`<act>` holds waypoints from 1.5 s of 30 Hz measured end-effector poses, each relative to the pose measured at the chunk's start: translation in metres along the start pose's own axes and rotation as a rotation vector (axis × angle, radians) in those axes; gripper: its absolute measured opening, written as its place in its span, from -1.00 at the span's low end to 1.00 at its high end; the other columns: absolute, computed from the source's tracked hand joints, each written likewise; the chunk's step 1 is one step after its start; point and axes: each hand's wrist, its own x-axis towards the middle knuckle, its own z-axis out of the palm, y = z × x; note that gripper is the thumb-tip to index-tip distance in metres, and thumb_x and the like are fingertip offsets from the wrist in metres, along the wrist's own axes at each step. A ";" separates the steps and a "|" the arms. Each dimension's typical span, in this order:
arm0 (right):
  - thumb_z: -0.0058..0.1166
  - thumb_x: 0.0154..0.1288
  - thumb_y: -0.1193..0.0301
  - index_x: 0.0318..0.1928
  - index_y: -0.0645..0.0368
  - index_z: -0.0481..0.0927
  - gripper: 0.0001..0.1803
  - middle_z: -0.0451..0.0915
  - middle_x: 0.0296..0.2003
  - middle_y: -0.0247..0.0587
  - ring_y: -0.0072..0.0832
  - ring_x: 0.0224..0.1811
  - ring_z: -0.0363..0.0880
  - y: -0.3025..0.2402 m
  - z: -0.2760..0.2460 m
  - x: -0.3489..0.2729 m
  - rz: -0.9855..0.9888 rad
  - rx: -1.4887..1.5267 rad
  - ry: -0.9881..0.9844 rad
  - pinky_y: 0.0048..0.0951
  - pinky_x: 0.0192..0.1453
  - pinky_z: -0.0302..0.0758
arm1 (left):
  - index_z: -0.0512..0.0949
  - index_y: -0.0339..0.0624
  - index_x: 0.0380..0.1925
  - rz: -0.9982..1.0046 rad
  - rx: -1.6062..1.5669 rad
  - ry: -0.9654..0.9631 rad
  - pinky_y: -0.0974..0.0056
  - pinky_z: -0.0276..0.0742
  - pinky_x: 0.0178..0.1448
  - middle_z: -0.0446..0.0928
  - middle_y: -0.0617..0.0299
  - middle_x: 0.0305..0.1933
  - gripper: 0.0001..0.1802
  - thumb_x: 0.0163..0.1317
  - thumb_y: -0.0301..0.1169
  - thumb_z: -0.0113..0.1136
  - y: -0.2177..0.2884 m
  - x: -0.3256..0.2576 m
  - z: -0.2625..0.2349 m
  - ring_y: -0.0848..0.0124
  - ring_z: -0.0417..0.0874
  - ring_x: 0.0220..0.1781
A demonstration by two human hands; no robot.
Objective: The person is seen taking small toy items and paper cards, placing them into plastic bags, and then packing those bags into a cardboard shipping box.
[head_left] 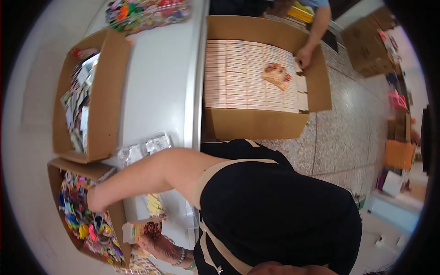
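Observation:
My right arm reaches across into a cardboard box [118, 229] filled with small colourful plastic trinkets [82, 230]. Among them is my right hand [95, 200], its fingers hidden by the hand itself and the trinkets. Lower down, my left hand [149, 245], with bracelets at the wrist, grips a small printed box [137, 230] beside that carton's near wall. A pale flap stands out at one end of this small box. Close to my right forearm lies a clear plastic bag of silvery packets [151, 145].
A second carton [114, 91] holds flat packets. A clear bag of trinkets [146, 16] lies at the table's far end. Beside the table [156, 91], a large carton [256, 123] contains rows of small boxes [250, 75]; another person's hand [305, 57] reaches into it. More cartons [366, 46] stand on the speckled floor.

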 end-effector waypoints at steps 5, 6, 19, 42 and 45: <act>0.04 0.02 0.35 -0.25 0.07 0.66 -0.74 0.63 -0.23 -0.16 -0.25 -0.08 0.56 0.003 -0.012 -0.036 0.010 0.275 -0.101 -0.17 -0.08 0.52 | 0.41 -0.34 0.00 -0.183 -0.147 -0.132 0.16 0.59 -0.11 0.57 0.05 -0.21 -0.55 0.22 -0.24 0.14 0.008 -0.019 0.008 0.29 0.62 -0.22; 0.04 0.03 0.33 -0.21 0.11 0.65 -0.70 0.62 -0.20 -0.12 -0.22 -0.09 0.56 0.010 -0.032 -0.052 0.085 0.234 -0.205 -0.17 -0.08 0.52 | 0.41 -0.32 0.03 -0.188 -0.168 -0.172 0.17 0.59 -0.09 0.57 0.08 -0.24 -0.53 0.22 -0.22 0.14 0.007 -0.017 0.015 0.33 0.62 -0.25; 0.15 0.01 0.46 -0.25 0.21 0.57 -0.77 0.56 -0.45 -0.24 -0.48 -0.40 0.51 0.028 -0.046 -0.072 0.019 0.743 0.011 -0.45 -0.25 0.44 | 0.35 -0.28 0.07 -0.262 -0.336 -0.163 0.28 0.52 0.07 0.51 0.15 0.00 -0.57 0.24 -0.35 0.15 0.002 -0.009 -0.006 0.40 0.56 -0.01; 0.13 0.17 0.41 -0.21 0.09 0.62 -0.84 0.56 -0.50 -0.50 -0.78 -0.55 0.39 0.013 -0.065 -0.049 0.347 1.037 0.156 -0.70 -0.55 0.25 | 0.33 -0.29 0.07 -0.200 -0.480 -0.147 0.34 0.50 0.08 0.49 0.16 0.01 -0.58 0.25 -0.38 0.12 -0.006 -0.006 -0.036 0.46 0.54 0.00; 0.00 0.22 0.44 -0.09 0.16 0.59 -0.74 0.55 -0.44 -0.46 -0.61 -0.53 0.40 0.029 -0.047 -0.045 0.250 0.197 0.200 -0.52 -0.42 0.33 | 0.33 -0.29 0.07 -0.203 -0.478 -0.151 0.34 0.49 0.09 0.49 0.16 0.01 -0.57 0.25 -0.38 0.13 -0.003 -0.011 -0.038 0.46 0.54 0.00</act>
